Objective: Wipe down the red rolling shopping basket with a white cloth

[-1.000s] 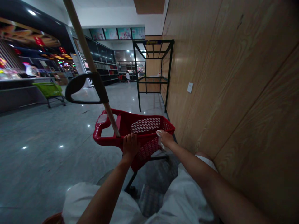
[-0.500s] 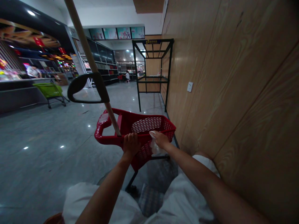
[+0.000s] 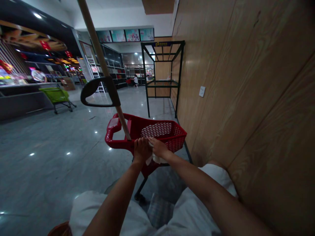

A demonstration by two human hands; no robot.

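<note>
A red plastic shopping cart stands on the grey floor in front of me, close to the wooden wall. My left hand is closed over the cart's near rim. My right hand presses a white cloth against the same rim, right beside the left hand. A wooden pole with a black hand grip leans in the cart next to my left hand.
A wood-panelled wall with a white socket runs along the right. A black metal shelf frame stands beyond the cart. A green cart sits at the far left by a counter. Persons are far off.
My right hand slid the white cloth left along the cart's rim until it met my left hand. The view shifted slightly; the cart appears a little further right.
</note>
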